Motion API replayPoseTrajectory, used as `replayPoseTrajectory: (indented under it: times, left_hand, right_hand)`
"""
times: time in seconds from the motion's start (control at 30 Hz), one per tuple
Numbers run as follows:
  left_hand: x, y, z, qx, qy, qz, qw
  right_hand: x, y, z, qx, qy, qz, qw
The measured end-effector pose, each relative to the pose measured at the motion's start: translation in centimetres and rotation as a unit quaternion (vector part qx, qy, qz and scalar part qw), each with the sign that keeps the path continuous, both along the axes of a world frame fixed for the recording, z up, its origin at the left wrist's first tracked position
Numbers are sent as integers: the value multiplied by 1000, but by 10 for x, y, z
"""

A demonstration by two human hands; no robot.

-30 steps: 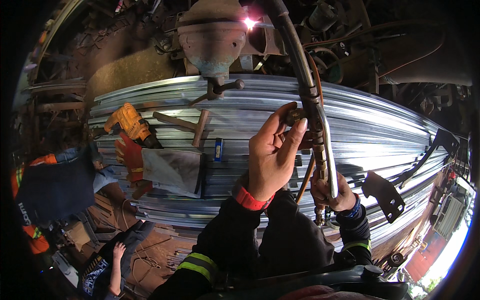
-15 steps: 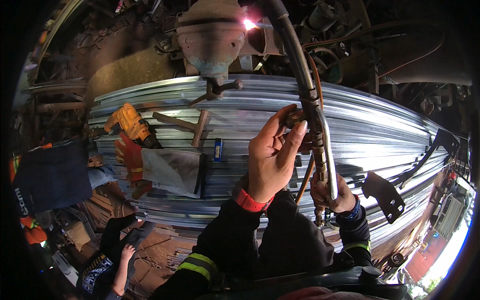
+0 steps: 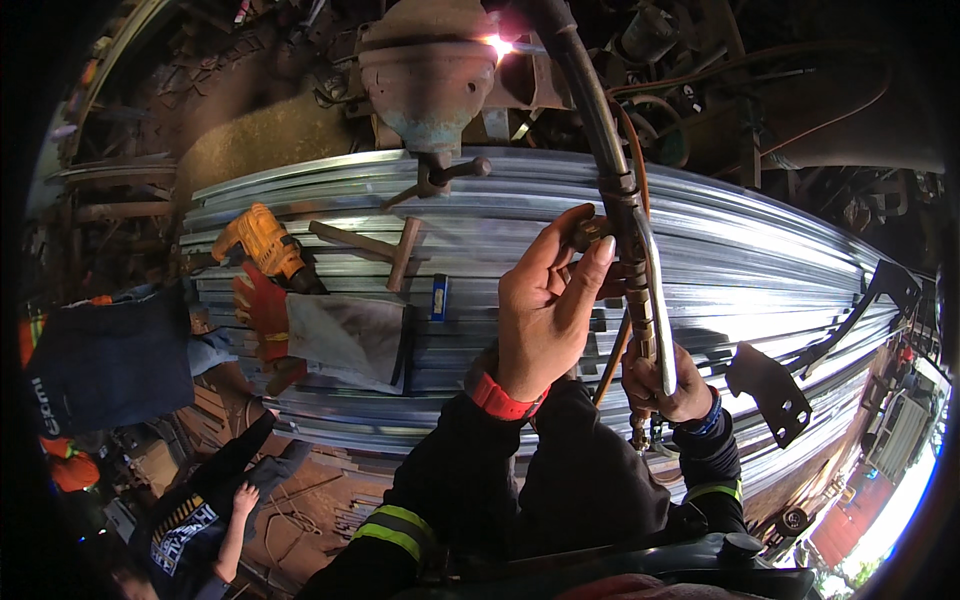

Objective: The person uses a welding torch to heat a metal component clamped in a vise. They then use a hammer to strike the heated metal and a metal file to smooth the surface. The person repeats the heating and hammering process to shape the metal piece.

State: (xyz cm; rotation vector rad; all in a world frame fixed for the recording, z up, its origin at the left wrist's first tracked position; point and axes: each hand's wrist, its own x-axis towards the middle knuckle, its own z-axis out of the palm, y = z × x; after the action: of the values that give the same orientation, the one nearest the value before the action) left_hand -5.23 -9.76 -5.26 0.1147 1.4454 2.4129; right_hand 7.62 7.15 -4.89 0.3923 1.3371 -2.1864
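A long metal cutting torch (image 3: 590, 115) rises from my right hand toward the top of the view, with a silvery lever (image 3: 657, 290) along its side. My right hand (image 3: 683, 385) is wrapped round the torch handle and the lever's lower end. With thumb and fingers, my left hand (image 3: 540, 325) pinches a brass valve knob (image 3: 590, 234) on the torch's left side. Past the torch's upper part, a bright pinkish-white flame (image 3: 501, 46) glows beside a worn metal bench vise (image 3: 425, 90). Where the flame meets metal is hard to make out.
Long shiny metal profiles (image 3: 520, 170) lie below my hands. On them rest an orange power drill (image 3: 268, 245), a hammer (image 3: 400, 257), red-grey work gloves (image 3: 340, 335), a small blue object (image 3: 439, 297) and a dark metal bracket (image 3: 768, 392). A co-worker's arm (image 3: 235, 525) shows at lower left.
My hands keep the same hold on the torch and knob. The glow near the vise looks slightly larger. At lower left the co-worker has shifted a little, and the whole view has moved slightly.
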Motion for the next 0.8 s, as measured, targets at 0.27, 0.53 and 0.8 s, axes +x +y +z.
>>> replayPoseTrajectory:
  times: [0.27, 0.53, 0.8]
  left_hand:
    - [4, 0, -6, -7, 27, 9, 1000]
    - [-2, 0, -5, -32, 52, 16, 998]
    - [-5, 0, 1, 6, -10, -2, 1000]
  right_hand:
    - [4, 1, -2, -2, 10, 4, 1000]
    - [-2, 1, -1, 11, 23, 10, 1000]
    - [-5, 1, -1, -1, 11, 4, 1000]
